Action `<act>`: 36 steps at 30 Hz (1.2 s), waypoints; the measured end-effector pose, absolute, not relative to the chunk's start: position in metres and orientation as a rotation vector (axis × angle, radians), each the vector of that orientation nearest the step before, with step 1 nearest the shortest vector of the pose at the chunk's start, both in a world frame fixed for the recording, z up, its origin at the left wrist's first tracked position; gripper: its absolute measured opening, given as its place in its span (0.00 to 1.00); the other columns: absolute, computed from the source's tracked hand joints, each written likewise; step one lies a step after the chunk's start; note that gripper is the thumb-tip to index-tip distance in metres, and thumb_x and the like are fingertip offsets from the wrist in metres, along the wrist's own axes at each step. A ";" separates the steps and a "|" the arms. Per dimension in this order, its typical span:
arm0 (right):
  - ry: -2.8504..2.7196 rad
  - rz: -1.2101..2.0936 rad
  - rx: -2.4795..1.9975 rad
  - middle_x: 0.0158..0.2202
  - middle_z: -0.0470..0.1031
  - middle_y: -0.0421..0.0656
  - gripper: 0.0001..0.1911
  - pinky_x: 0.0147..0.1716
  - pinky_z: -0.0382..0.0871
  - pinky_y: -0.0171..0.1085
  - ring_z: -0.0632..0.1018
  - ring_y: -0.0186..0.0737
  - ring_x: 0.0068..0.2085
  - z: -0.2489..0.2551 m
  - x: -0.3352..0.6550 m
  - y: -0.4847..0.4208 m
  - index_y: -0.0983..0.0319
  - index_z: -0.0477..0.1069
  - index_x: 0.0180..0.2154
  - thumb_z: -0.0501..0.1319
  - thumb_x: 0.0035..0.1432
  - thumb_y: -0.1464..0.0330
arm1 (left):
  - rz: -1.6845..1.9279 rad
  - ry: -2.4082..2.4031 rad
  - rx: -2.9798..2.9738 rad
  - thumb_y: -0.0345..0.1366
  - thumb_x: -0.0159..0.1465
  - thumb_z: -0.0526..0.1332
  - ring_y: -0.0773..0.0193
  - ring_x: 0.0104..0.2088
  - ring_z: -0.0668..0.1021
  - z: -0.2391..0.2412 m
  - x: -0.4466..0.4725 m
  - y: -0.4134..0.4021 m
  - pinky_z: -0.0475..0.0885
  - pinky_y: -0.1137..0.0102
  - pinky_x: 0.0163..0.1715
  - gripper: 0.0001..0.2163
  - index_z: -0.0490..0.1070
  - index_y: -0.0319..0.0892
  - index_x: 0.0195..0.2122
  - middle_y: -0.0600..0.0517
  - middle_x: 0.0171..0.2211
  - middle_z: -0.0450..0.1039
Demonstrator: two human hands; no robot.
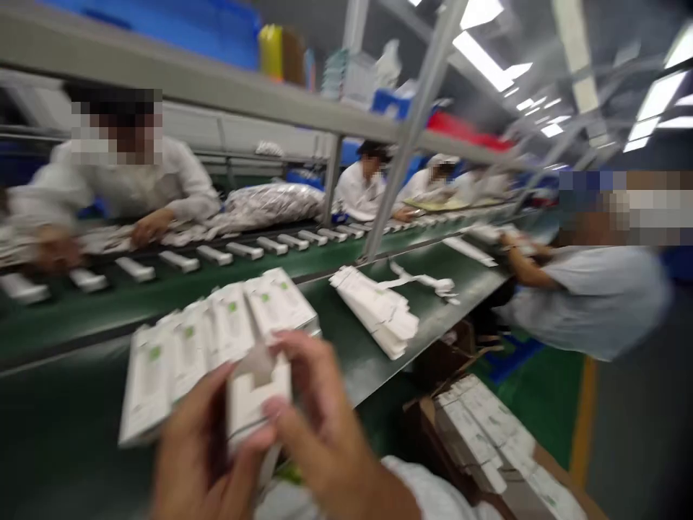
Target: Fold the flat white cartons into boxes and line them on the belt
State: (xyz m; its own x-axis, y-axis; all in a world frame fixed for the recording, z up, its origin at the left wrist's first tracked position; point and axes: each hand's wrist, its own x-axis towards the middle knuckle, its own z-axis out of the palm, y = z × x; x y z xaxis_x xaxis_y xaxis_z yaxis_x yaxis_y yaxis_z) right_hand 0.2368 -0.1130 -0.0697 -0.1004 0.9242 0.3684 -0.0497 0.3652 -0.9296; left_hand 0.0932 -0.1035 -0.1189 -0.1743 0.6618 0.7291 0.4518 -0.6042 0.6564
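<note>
A small white carton (pixel 257 397) with an open end flap is held up between my two hands in the head view. My left hand (pixel 203 448) wraps round its left side. The fingers and thumb of my right hand (pixel 325 426) press on its right side and front, near the flap. Its lower part is hidden by my hands. Just behind it, a row of white boxes (pixel 230 318) with green marks lies on the green work surface. To the right is a stack of flattened white cartons (pixel 376 310). The view is somewhat blurred.
A conveyor carries a line of white pieces (pixel 187 261) past a person (pixel 135 173) across from me. Another person (pixel 590 289) works at the right. An upright metal post (pixel 411 130) stands beyond the bench. A cardboard box (pixel 433 433) of white cartons sits at lower right.
</note>
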 end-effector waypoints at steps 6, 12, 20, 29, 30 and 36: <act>-1.867 0.870 -0.877 0.64 0.71 0.50 0.07 0.72 0.66 0.51 0.70 0.52 0.73 -0.039 0.286 -0.087 0.54 0.79 0.42 0.65 0.78 0.64 | 1.597 1.399 1.942 0.58 0.67 0.72 0.53 0.58 0.87 -0.093 0.085 -0.120 0.85 0.67 0.56 0.33 0.70 0.52 0.70 0.45 0.61 0.83; -2.070 1.187 -0.688 0.59 0.74 0.48 0.18 0.68 0.71 0.49 0.77 0.49 0.65 -0.012 0.292 -0.068 0.58 0.74 0.34 0.61 0.80 0.62 | 1.687 1.095 2.128 0.53 0.66 0.74 0.56 0.61 0.86 -0.091 0.081 -0.112 0.82 0.68 0.62 0.35 0.68 0.53 0.72 0.48 0.60 0.84; -2.132 1.323 -0.644 0.55 0.73 0.47 0.22 0.63 0.73 0.44 0.77 0.46 0.63 -0.011 0.293 -0.052 0.59 0.71 0.30 0.61 0.80 0.61 | 1.738 1.070 2.316 0.49 0.63 0.76 0.54 0.58 0.87 -0.081 0.075 -0.106 0.84 0.66 0.60 0.40 0.66 0.48 0.74 0.45 0.58 0.85; -2.046 1.158 -0.745 0.59 0.77 0.47 0.13 0.65 0.76 0.50 0.80 0.49 0.62 -0.020 0.281 -0.060 0.54 0.87 0.43 0.68 0.75 0.56 | 1.673 1.141 2.431 0.46 0.65 0.76 0.52 0.58 0.88 -0.077 0.073 -0.114 0.87 0.62 0.54 0.33 0.69 0.49 0.68 0.42 0.60 0.83; -1.988 1.139 -0.756 0.59 0.77 0.47 0.11 0.65 0.75 0.50 0.80 0.50 0.64 -0.022 0.279 -0.063 0.54 0.87 0.42 0.70 0.74 0.56 | 1.674 1.125 2.417 0.45 0.65 0.76 0.53 0.59 0.87 -0.078 0.072 -0.115 0.87 0.62 0.55 0.32 0.70 0.49 0.68 0.42 0.61 0.83; -1.479 1.392 -0.656 0.69 0.70 0.45 0.30 0.62 0.78 0.45 0.79 0.47 0.66 -0.040 0.272 -0.071 0.49 0.72 0.61 0.80 0.63 0.66 | 1.722 0.970 2.246 0.42 0.69 0.73 0.55 0.60 0.85 -0.084 0.072 -0.114 0.85 0.64 0.55 0.22 0.76 0.44 0.62 0.42 0.61 0.81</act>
